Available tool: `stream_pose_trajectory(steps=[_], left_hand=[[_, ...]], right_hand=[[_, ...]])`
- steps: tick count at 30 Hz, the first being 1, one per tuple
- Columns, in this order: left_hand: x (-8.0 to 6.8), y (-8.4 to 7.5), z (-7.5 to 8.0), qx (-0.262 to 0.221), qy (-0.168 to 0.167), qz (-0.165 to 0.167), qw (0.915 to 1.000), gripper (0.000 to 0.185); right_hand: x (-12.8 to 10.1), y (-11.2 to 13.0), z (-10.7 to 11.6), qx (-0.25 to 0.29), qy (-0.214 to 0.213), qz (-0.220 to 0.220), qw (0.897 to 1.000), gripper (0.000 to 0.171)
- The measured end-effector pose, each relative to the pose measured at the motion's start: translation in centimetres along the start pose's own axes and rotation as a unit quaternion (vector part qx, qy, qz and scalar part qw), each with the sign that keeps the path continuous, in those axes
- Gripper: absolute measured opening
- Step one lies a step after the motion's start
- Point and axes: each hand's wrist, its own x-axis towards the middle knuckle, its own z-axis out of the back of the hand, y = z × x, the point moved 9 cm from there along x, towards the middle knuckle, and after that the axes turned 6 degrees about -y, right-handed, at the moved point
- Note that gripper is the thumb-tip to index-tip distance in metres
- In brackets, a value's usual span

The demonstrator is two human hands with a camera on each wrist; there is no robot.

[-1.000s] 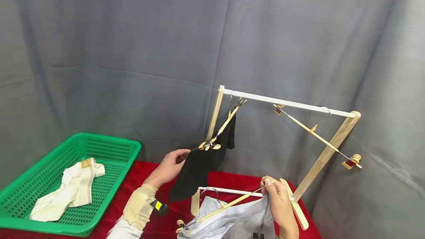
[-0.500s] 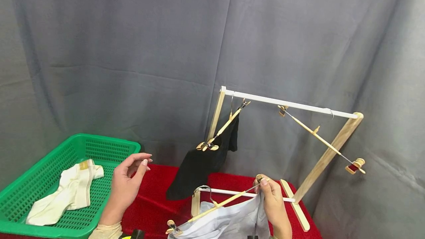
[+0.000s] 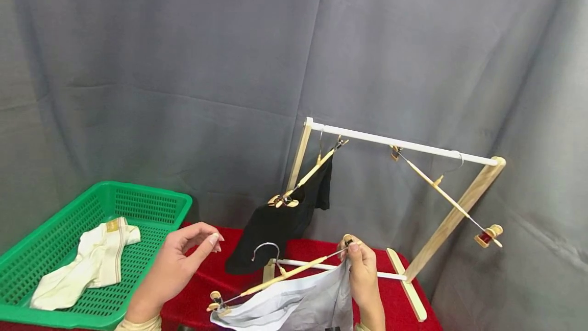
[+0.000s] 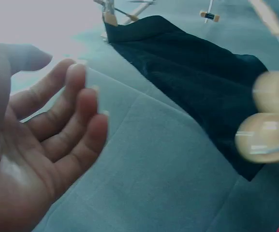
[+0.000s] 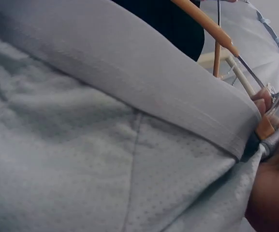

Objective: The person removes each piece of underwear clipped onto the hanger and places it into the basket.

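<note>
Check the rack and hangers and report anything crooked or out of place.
The empty hanger on the rack's white rail hangs steeply tilted, its red clip far below the other end. The hanger with the black garment slants too. The right hand pinches a clip of a third hanger, off the rail.

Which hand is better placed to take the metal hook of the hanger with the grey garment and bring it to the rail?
Probably the left. The left hand is open, holds nothing and hovers close to the hanger's metal hook. The right hand pinches the hanger clip and the grey garment, so it is busy.
</note>
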Motion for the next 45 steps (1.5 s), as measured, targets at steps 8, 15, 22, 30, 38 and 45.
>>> stream_pose_trajectory(steps=[8,15,22,30,38,45], left_hand=[[-0.1,0.8,-2.0,0.025,0.083,0.017,0.9961,0.019],[-0.7,2.3,-3.7,0.007,0.176,0.068,0.9820,0.029],[-1.0,3.8,-5.0,0.028,0.227,0.085,0.9697,0.028],[-0.8,4.6,-5.4,0.048,0.216,0.084,0.9716,0.025],[-0.7,4.4,-6.5,0.033,0.221,0.079,0.9715,0.033],[-0.9,4.2,-7.5,0.024,0.226,0.066,0.9716,0.033]], right_hand=[[0.4,0.3,-0.6,0.021,-0.033,0.011,0.999,0.043],[0.4,0.1,-0.6,0.029,-0.055,0.007,0.998,0.041],[0.3,0.0,-0.5,0.030,-0.057,0.000,0.998,0.040],[0.3,0.0,-0.6,0.021,-0.041,0.008,0.999,0.046],[0.2,-0.3,-1.0,0.004,-0.029,-0.002,1.000,0.042],[0.0,-0.2,-1.8,0.004,-0.009,0.008,1.000,0.042]])
